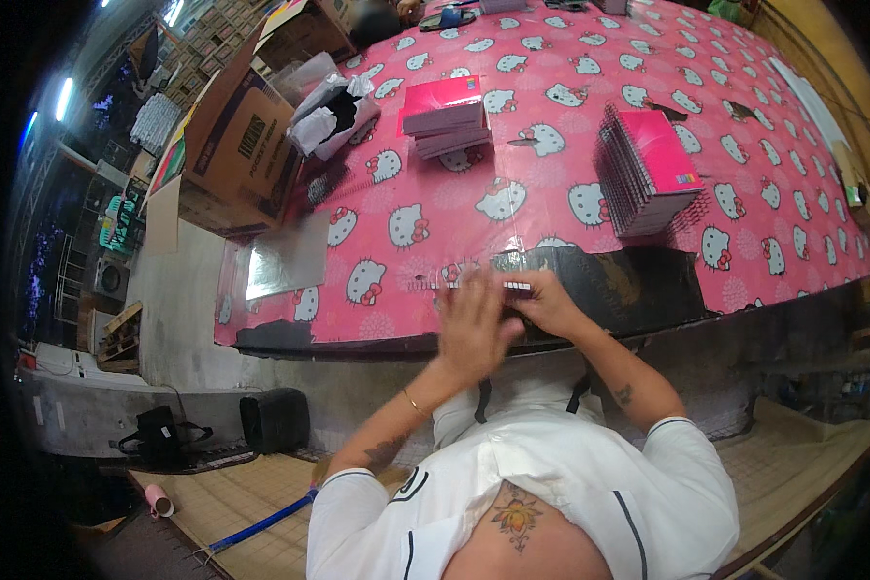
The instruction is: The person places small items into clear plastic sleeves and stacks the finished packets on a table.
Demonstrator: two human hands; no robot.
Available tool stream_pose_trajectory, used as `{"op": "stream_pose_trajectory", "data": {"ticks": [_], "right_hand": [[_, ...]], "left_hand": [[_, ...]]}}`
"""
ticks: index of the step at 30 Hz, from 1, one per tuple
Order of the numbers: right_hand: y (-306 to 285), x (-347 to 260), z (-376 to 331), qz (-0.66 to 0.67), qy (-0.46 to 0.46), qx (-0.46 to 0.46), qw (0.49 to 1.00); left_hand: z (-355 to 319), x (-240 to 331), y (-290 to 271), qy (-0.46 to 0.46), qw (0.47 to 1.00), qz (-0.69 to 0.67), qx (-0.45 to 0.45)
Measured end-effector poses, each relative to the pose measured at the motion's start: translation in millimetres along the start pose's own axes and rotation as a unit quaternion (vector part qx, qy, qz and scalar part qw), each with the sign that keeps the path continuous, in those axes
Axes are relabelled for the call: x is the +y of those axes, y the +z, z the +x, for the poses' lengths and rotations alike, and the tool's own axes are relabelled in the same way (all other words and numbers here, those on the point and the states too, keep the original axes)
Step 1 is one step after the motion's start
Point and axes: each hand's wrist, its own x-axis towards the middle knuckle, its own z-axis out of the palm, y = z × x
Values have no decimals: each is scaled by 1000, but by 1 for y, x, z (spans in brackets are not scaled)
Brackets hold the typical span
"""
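Note:
At the table's near edge, my right hand (549, 304) is closed on the end of a narrow wire-bound notebook (518, 287), whose striped spine edge shows beside the fingers. My left hand (476, 324) lies over the notebook's other end, fingers stretched out and thumb apart, blurred by motion. A loose-looking row of binding wire (422, 284) sticks out to the left of that hand. Most of the notebook is hidden behind my hands.
A stack of pink-covered spiral notebooks (663, 155) stands at right, another notebook stack (445, 108) farther back. At left are an open cardboard box (239, 145), plastic wrapping (331, 111) and a shiny sheet (288, 256). Black torn covering (638, 290) lies along the pink-patterned table's (406, 314) front edge.

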Motion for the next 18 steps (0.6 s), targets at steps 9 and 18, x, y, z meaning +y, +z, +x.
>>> {"op": "stream_pose_trajectory", "data": {"ticks": [9,18], "right_hand": [[-4,7,1,-49,4,-46,998],[-42,-57,-10,-126,10,-15,992]], "left_hand": [[42,-11,-29,15,997,-57,-41],[34,-4,-23,-22,997,-71,-21]]}}
